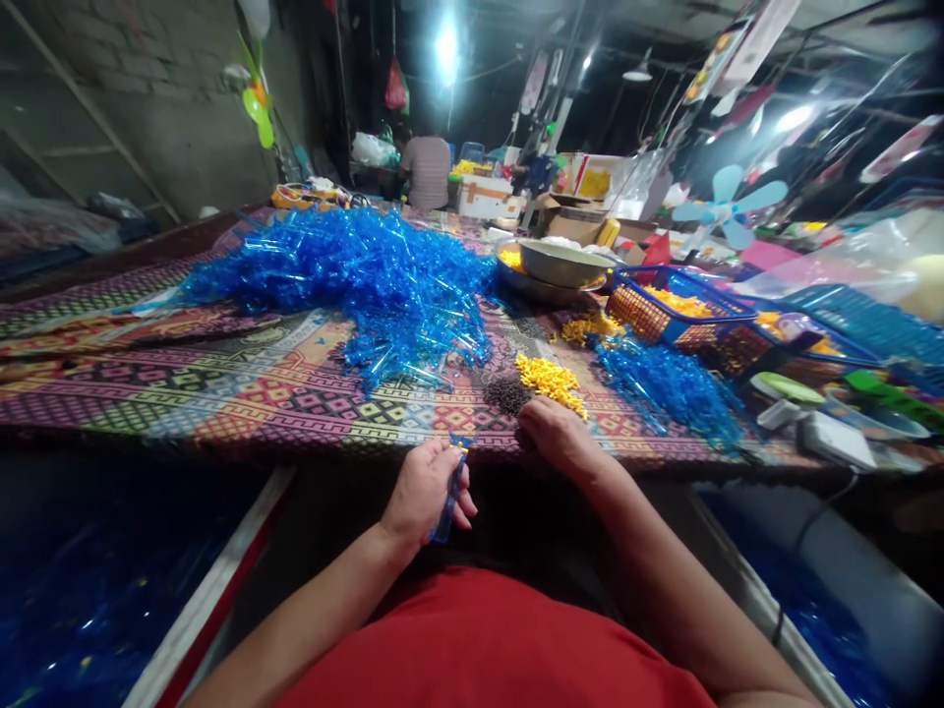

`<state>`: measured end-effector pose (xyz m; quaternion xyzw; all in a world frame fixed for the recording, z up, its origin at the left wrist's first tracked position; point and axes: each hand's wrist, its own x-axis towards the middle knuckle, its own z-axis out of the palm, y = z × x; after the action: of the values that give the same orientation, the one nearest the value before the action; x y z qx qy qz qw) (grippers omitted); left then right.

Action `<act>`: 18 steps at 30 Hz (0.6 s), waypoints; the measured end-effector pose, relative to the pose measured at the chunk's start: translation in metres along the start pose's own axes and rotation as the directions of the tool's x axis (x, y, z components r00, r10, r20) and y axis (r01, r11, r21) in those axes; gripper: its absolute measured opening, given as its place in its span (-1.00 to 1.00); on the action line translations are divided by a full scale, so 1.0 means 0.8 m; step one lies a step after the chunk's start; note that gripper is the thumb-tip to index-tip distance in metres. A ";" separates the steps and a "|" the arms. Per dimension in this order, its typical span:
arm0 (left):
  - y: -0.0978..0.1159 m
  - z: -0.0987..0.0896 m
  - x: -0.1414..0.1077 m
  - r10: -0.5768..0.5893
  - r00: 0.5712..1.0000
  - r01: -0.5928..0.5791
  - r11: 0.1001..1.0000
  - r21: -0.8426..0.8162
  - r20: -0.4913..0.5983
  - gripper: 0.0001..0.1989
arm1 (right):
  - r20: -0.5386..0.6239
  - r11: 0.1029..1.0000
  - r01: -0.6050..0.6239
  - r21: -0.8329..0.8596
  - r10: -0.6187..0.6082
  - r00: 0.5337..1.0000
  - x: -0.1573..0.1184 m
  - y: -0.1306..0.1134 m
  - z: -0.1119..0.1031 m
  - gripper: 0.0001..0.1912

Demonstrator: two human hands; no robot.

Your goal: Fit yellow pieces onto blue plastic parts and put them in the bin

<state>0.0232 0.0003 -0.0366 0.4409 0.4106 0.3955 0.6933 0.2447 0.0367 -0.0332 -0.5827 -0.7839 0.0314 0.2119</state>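
Between the thumb and fingers of my left hand (422, 492) is a blue translucent plastic piece (445, 516), with a small yellow part at its upper end. It is held just in front of the table edge. My right hand (553, 431) is closed, fingers curled down at the near side of a pile of tiny dark pieces (505, 393) and a pile of small yellow plastic parts (547, 382). Its fingertips are hidden, so what they pinch cannot be seen. Beyond my left hand spreads a large heap of blue plastic pieces (369, 275).
A patterned cloth (280, 393) covers the table. To the right lie a smaller blue heap (664, 388), a metal bowl (564, 264), a blue basket (656, 313) of yellow parts, and a white box-shaped device (837, 440). A fan (729, 208) and a seated person (426, 169) are farther back.
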 end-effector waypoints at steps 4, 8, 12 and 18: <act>0.002 0.000 -0.001 0.026 0.999 -0.024 0.997 0.067 -0.034 -0.78 | 0.092 0.725 -0.201 0.659 0.188 0.978 -0.004 -0.035 0.002 -0.83; 0.004 0.001 -0.001 0.066 0.997 -0.058 0.984 0.168 -0.041 -0.80 | 0.238 0.280 -0.293 0.914 0.216 0.947 -0.016 -0.067 0.014 -0.78; 0.005 0.000 -0.002 0.102 0.994 -0.088 0.959 0.268 -0.039 -0.81 | 0.238 0.233 -0.275 0.933 0.175 0.955 -0.023 -0.081 0.019 -0.80; 0.005 -0.005 -0.005 0.162 0.985 -0.117 0.868 0.483 -0.052 -0.78 | 0.117 0.465 -0.127 0.876 0.050 0.992 -0.023 -0.091 0.010 -0.83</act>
<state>0.0177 -0.0014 -0.0332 0.6085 0.4934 0.3504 0.5133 0.1804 -0.0019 -0.0242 -0.4286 -0.6318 0.4631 0.4501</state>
